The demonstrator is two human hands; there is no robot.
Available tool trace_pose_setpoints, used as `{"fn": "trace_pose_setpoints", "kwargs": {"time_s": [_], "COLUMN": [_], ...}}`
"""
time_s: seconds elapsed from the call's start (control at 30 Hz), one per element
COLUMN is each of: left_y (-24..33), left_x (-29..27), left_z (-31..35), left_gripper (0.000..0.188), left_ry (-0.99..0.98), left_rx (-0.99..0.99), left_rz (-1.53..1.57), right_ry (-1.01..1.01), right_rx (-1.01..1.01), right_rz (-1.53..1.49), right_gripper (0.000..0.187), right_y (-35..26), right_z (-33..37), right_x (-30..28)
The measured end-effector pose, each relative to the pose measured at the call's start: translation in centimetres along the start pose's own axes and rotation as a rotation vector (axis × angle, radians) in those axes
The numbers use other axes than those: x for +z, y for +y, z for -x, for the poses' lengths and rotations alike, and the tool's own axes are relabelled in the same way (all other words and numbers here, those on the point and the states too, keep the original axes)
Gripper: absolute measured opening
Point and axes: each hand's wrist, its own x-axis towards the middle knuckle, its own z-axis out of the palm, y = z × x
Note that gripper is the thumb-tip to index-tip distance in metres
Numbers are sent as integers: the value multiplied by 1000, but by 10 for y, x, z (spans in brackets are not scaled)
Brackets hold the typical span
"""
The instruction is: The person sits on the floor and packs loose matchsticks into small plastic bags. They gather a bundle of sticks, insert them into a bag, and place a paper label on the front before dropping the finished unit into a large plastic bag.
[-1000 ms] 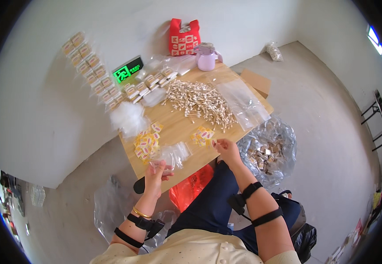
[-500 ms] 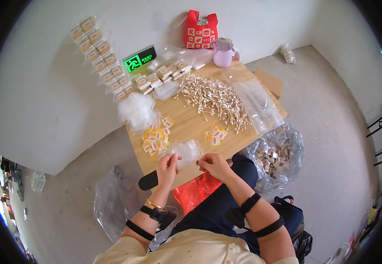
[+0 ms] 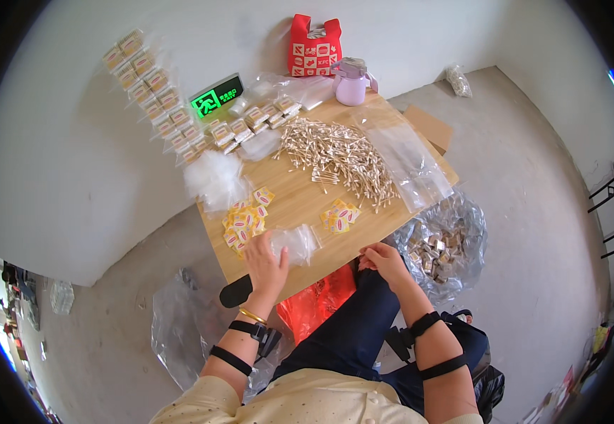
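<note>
My left hand [image 3: 266, 263] is at the front left of the wooden table, fingers stretched out and thumb apart. Its fingertips touch the near side of a heap of small yellow-and-white paper cards [image 3: 245, 225], while the thumb lies by a stack of small clear plastic bags [image 3: 298, 244]. At the table's front edge, over my thigh, my right hand [image 3: 386, 264] has its fingers drawn together. Whether anything is pinched there is too small to make out. Beyond it lies a smaller group of yellow cards [image 3: 339, 215].
A heap of cotton swabs [image 3: 338, 159] covers the table's middle. Packed swab boxes [image 3: 243, 129] line the back left by a lit green sign [image 3: 216, 97]. A lilac jug [image 3: 351, 81] and red bag [image 3: 314, 46] stand behind. A clear sack of packs [image 3: 442, 247] sits right.
My left hand has moved from the clear bags onto the card heap, its fingers spreading. My right hand has drawn away rightward from the bags to the table edge.
</note>
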Motion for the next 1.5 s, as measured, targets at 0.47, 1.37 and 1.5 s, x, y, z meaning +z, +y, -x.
{"fn": "trace_pose_setpoints", "kwargs": {"time_s": [0.47, 1.37, 1.5], "left_y": [10, 280, 374], "left_x": [66, 35, 117], "left_z": [7, -90, -67], "left_gripper": [94, 63, 52], "left_ry": [-375, -483, -943], "left_rx": [241, 427, 422], "left_rz": [-136, 754, 931], "right_ry": [118, 769, 696], "right_rx": [68, 174, 174], "right_rz": [-37, -469, -357], "right_gripper": [24, 24, 25], "right_y": [5, 123, 117], "right_z": [37, 81, 29], "right_x": [-42, -333, -355]}}
